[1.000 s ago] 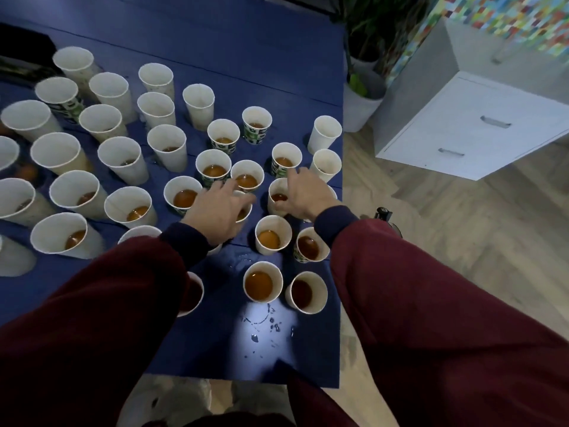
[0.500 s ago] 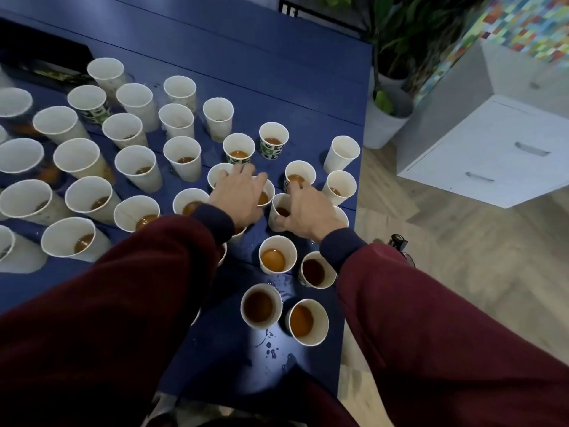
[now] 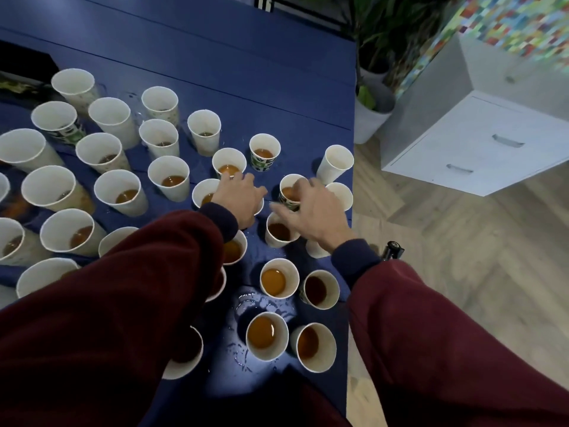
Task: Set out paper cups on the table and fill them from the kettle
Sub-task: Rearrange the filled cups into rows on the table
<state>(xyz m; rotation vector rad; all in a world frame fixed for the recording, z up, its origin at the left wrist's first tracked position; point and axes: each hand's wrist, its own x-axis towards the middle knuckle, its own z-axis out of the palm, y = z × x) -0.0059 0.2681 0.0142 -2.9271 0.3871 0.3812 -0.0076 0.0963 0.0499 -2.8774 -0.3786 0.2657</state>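
Now, paper cups (image 3: 278,280), most holding brown liquid, crowd the blue table (image 3: 261,87), which is wet with spills near its front edge. Left hand (image 3: 243,200) hovers palm-down over 1 cup, fingers close together and bent; cannot tell if it grips. Right hand (image 3: 312,212) has fingers spread, thumb out, fingertips over a patterned cup (image 3: 288,195). Dark red sleeves (image 3: 123,303).

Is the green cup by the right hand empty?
No, partly full: brown drink shows inside the green cup, below its white rim, next to the right hand.
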